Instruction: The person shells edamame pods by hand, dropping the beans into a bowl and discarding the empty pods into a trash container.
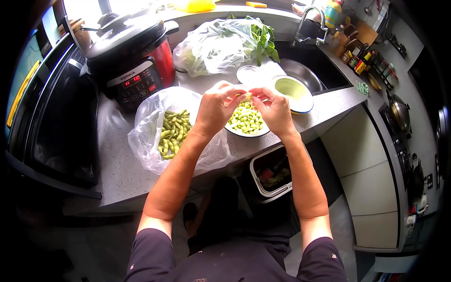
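Note:
My left hand [217, 107] and my right hand [275, 109] meet with pinched fingertips above a bowl. Between them is a small yellow-green soybean pod [248, 97], mostly covered by the fingers. Below, shelled green soybeans [246, 120] fill the white bowl [250, 135]. Left of my left hand, unshelled pods [174, 131] lie in an opened clear plastic bag [146, 148]. Close to my right hand stands a second bowl [297, 96], pale inside with a blue rim.
A red and black pressure cooker [141, 70] and a black microwave [63, 122] stand at left. Behind are bagged leafy greens [221, 44] and a sink with a metal basin [305, 75]. An open bin [272, 192] sits below the counter edge.

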A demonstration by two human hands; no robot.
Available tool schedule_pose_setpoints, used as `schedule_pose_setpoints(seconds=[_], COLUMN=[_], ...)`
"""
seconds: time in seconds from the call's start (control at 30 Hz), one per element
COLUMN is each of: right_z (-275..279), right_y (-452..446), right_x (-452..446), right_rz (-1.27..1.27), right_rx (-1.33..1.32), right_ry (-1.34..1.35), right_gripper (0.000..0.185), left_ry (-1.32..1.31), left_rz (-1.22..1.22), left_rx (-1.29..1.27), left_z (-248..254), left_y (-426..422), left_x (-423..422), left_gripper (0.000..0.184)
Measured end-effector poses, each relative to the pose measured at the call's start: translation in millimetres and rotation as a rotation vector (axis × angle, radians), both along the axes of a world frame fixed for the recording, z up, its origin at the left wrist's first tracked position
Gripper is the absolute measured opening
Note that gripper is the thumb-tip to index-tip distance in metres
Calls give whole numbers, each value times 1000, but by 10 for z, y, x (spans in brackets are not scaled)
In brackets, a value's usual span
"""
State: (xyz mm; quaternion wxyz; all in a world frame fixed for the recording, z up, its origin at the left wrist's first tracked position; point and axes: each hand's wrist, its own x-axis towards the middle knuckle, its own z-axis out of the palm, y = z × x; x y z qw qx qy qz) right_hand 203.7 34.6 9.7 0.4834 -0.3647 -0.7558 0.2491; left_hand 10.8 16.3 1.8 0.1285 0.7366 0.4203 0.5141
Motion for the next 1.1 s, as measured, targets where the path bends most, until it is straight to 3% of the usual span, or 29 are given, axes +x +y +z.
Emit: schedule_pose_setpoints(seconds=[0.17,0.23,0.37,0.5,0.57,0.77,0.83,0.97,1.1], right_z=[135,140,25,-488,-644,-705,-678,-582,-552], right_y=[-263,-460,-908,-1127,-1268,-1576,-1672,-1822,-1896], right_x=[266,496,1017,1339,1362,1423,1371,1277,1271], right_rz=[-52,-73,-75,-170,-229,-266,-230,-168,-146], right_rx=[-130,-144,-233,-99,-138,-302,-301,-289,-286], right_ry=[173,273,286,-214,-318,9,-1,-89,-123], right_gripper=[13,13,13,22,27,25,25,20,20], left_ry=[-216,-262,-220,-306,-227,-148,171,594,763], left_rz=[-138,-96,-35,-95,-85,-37,139,422,631], left_rx=[-104,-28,-163,-134,-210,-332,-316,-327,-407], left_z=[126,133,140,475,627,673,606,287,156], left_y=[-45,-7,-41,-333,-515,-1066,-1155,-1118,-1119], left_x=[-35,-69,-196,-249,-487,-1004,-1049,-1146,-1163], left_gripper=[33,27,25,22,26,24,16,16,23])
